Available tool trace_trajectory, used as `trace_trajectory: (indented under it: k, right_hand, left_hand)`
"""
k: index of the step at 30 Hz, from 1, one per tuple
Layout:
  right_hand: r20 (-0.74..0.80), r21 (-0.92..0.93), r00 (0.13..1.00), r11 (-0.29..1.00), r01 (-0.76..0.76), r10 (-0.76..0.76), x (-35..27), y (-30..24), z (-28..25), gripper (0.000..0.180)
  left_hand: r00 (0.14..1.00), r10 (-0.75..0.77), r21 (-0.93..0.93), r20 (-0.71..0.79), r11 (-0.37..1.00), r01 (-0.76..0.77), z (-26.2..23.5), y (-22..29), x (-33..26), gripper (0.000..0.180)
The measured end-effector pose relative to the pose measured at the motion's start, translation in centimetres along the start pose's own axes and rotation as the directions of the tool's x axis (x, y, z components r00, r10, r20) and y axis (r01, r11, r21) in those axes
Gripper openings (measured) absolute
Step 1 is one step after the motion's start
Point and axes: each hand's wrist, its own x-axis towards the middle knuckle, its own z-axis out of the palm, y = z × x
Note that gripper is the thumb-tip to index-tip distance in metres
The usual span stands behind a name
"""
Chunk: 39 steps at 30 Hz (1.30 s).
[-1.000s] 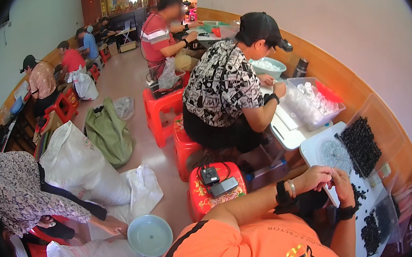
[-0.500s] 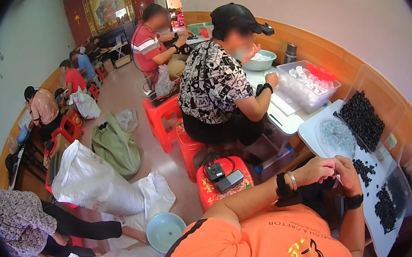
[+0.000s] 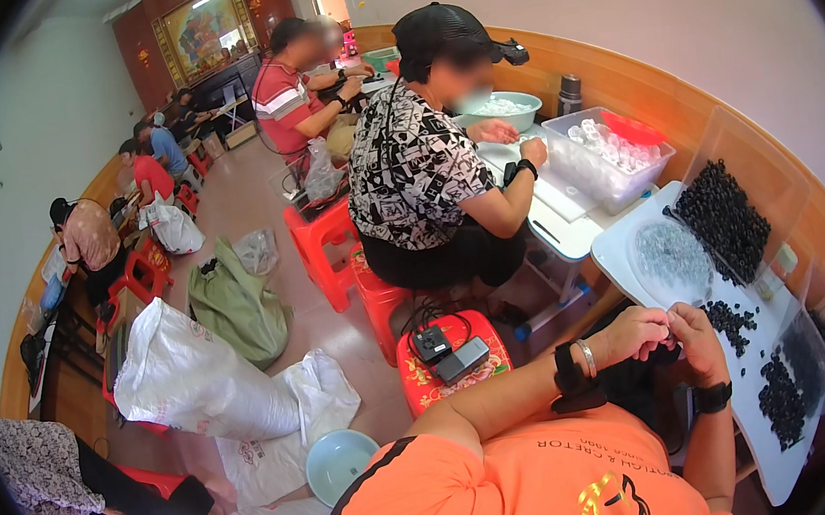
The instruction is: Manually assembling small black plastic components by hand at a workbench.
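My left hand (image 3: pixel 632 336) and my right hand (image 3: pixel 699 340) meet above the near edge of the white table (image 3: pixel 625 253). Both have their fingers pinched together, tip to tip. Whatever lies between them is too small to make out. Just beyond sits a round dish of small clear pieces (image 3: pixel 672 260). Small black parts (image 3: pixel 731 324) lie loose to the right of my hands, with another cluster of black parts (image 3: pixel 781 400) nearer to me. A larger heap of black parts (image 3: pixel 724 223) rests in a clear plastic tray (image 3: pixel 765 182) at the far side.
A co-worker in a patterned shirt (image 3: pixel 419 171) sits ahead, beside a clear bin of white parts (image 3: pixel 614 161). To my left are a red stool (image 3: pixel 490 375) with small devices and cables, a blue basin (image 3: pixel 339 466) and white sacks (image 3: pixel 199 380). More people work farther off.
My hands stay pinched together, with slight finger movement. The co-worker ahead has lowered a hand from near the face. The person at lower left has drawn a leg back from the basin.
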Motion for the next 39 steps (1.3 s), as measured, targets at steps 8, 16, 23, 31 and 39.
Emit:
trace_trajectory:
  k: [8,16,23,31,39]
  right_hand:
    - [-0.006,-0.004,1.000,1.000,-0.022,0.022,-0.3,-0.8,0.4,0.022]
    - [-0.011,-0.023,1.000,1.000,0.006,-0.006,-0.1,-1.1,0.3,0.016]
    - [-0.103,0.068,0.994,0.997,0.026,-0.019,-0.6,-1.4,-0.6,0.013]
    - [-0.266,-0.171,0.954,0.981,0.092,-0.136,-0.3,-2.4,-2.8,0.017]
    - [0.353,-0.296,0.502,0.414,0.860,-0.789,0.7,-19.5,4.8,0.016]
  left_hand:
    - [1.000,0.004,-0.015,-0.021,1.000,-0.005,0.0,0.0,-0.1,0.021]
    - [0.999,-0.038,-0.057,-0.033,0.998,0.036,-0.3,-0.3,0.0,0.021]
    - [0.997,-0.062,-0.115,-0.045,0.992,0.056,-0.5,-0.7,0.3,0.021]
    - [0.991,-0.116,-0.157,-0.067,0.982,0.105,-0.8,-0.4,1.8,0.024]
    - [0.945,0.267,0.099,-0.189,0.963,-0.253,-4.2,-3.2,2.8,0.021]
